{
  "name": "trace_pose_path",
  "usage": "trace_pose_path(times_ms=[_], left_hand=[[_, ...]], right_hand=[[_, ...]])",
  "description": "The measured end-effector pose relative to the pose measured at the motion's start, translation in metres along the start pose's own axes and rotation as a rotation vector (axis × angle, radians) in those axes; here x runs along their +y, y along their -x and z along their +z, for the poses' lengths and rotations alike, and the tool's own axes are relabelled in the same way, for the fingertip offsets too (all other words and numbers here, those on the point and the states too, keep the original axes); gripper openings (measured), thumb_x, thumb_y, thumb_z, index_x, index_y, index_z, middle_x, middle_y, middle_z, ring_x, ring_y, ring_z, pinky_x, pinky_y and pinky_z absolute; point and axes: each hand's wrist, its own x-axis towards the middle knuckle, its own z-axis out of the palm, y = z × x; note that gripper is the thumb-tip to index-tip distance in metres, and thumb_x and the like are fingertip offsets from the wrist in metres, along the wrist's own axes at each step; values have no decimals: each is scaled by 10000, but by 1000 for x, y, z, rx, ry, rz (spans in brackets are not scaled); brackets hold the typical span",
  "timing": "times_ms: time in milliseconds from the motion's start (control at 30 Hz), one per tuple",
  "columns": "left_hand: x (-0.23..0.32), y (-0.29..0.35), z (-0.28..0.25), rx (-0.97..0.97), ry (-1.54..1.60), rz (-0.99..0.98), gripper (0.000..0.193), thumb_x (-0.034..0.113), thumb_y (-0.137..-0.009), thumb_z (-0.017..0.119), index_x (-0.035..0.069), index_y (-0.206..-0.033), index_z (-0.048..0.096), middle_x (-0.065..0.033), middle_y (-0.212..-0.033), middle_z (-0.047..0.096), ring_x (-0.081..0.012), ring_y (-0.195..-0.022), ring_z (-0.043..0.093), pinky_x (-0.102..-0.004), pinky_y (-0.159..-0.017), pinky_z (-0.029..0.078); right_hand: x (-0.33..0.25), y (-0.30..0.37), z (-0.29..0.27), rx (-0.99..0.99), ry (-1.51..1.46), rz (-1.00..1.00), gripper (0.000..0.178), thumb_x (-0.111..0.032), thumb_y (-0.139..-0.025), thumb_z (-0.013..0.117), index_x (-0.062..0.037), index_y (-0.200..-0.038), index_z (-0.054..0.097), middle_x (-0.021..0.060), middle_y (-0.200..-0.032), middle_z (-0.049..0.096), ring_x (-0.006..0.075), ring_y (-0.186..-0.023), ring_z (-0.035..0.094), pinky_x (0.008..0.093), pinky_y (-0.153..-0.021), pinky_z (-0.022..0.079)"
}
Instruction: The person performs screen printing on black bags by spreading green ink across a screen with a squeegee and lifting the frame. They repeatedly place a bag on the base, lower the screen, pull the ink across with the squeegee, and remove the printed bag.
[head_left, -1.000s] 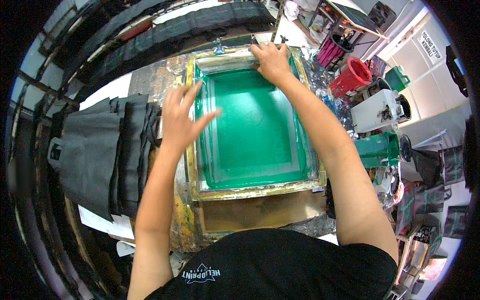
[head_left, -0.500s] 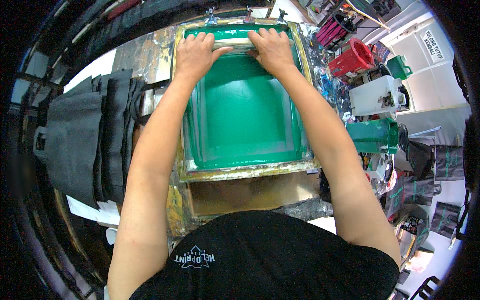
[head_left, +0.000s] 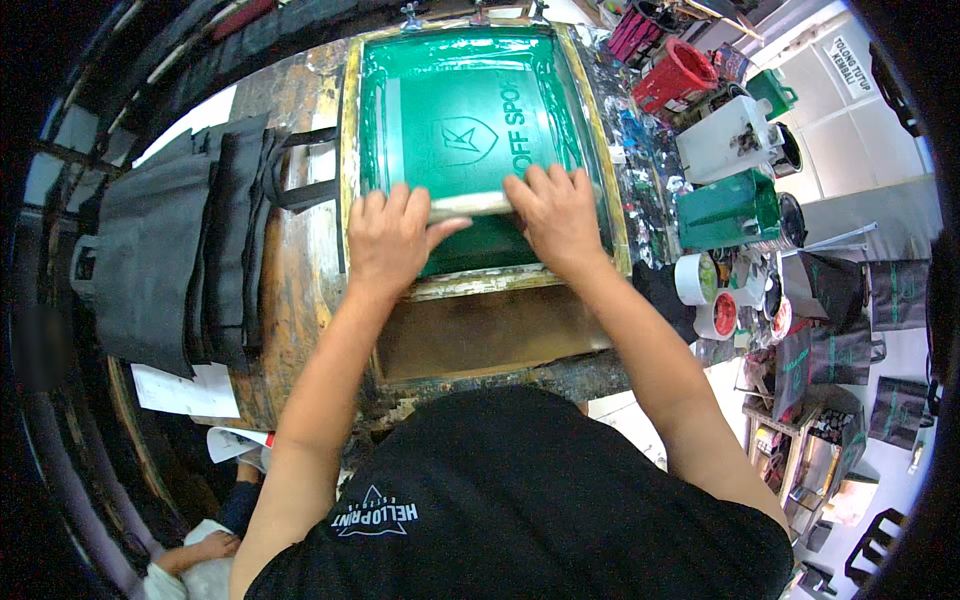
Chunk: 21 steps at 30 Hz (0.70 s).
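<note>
A squeegee [head_left: 470,207] lies crosswise over a green printing screen [head_left: 425,110], its pale bar spanning between my hands. My left hand [head_left: 388,240] grips its left end, fingers curled over the top and thumb along the near side. At the other end my right hand [head_left: 555,218] is wrapped round the bar. Beyond the squeegee a shield outline and some lettering show in the green mesh; its near part is darker green. The screen's worn wooden frame [head_left: 350,140], stained yellow and white, is held by clamps [head_left: 480,14] at the far edge.
Black fabric bags [head_left: 155,250] lie stacked at the left, handles toward the screen. On the right stand a red bucket [head_left: 675,80], a white container [head_left: 725,138], a green container [head_left: 730,212] and small tubs. Another person's hand [head_left: 212,546] shows at lower left.
Both hands have drawn the squeegee from the far end of the screen toward me, to its nearer part. The shield and lettering now show behind it.
</note>
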Motion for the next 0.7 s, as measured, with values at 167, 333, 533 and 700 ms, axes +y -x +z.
trace_pose_path(times_ms=[167, 333, 533, 700], left_hand=[[27, 37, -32, -21, 16, -5, 529, 610, -822, 731, 128, -758, 523, -49, -745, 463, -241, -678, 483, -398, -636, 382], [21, 38, -34, -37, 208, -65, 564, 596, -840, 742, 69, -1030, 673, -79, -951, 604, -276, -877, 575, -429, -810, 450], [8, 103, -55, 33, 291, -458, 930, 592, -666, 899, 49, -1364, 608, -142, -1278, 537, -366, -1211, 482, -523, -1064, 364], [-15, 132, -48, -329, 150, -632, 858, 492, -592, 957, 92, -1298, 680, -120, -1223, 523, -350, -1192, 460, -510, -1055, 336]], right_hand=[[-26, 43, -29, -65, -19, 8, 187, -181, -888, 610, -197, -1071, 646, 32, -908, 594, 231, -872, 593, 426, -747, 404], [-25, 40, -35, -108, -18, 22, 299, -155, -871, 635, -199, -1167, 651, 41, -920, 583, 247, -890, 584, 445, -779, 400], [-39, 63, -45, 1, -182, 47, 465, -143, -899, 652, -224, -1356, 631, 87, -1109, 595, 272, -1091, 562, 554, -1018, 363], [-56, 75, -35, 60, -175, 138, 419, -127, -887, 668, -226, -1294, 658, 67, -1153, 606, 262, -1142, 559, 613, -1090, 297]])
